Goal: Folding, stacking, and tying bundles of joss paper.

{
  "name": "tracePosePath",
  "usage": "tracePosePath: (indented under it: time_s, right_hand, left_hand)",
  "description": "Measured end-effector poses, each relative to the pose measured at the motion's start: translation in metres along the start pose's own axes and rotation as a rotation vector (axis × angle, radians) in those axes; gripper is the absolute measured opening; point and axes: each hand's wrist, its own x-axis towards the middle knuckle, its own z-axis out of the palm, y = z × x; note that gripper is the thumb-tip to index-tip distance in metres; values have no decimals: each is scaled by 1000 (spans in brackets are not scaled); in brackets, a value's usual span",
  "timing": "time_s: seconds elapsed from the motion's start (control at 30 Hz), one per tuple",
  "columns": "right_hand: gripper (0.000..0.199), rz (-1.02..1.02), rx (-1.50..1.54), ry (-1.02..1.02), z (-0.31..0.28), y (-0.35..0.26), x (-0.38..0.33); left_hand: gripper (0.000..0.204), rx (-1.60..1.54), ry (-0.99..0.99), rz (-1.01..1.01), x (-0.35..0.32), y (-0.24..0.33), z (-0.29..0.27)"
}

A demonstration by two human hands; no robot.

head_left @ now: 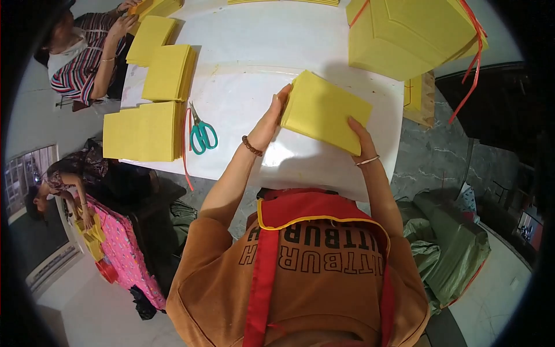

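A stack of yellow paper sheets is between my two hands over the near right part of the white table. My left hand presses flat along the stack's left edge, its fingers extended. My right hand grips the near right corner, with the thumb on top and the other fingers hidden beneath. Left of my left forearm lie teal-handled scissors beside a red strip that hangs over the table's front edge.
Yellow paper stacks line the table's left side. A big yellow bundle with red ties stands at the back right. One person handles yellow paper at the far left; another works at a pink-covered table. Green sacks sit right of me.
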Motion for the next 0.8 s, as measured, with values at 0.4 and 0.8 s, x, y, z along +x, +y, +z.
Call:
tracePosePath:
  time_s: [0.4, 0.8]
  right_hand:
    - [38, 186, 397, -123, -14, 5, 1]
    - [42, 89, 381, -59, -10, 13, 6]
  left_hand:
    - [58, -272, 130, -2, 4, 18, 4]
    - [51, -4, 147, -56, 19, 10, 0]
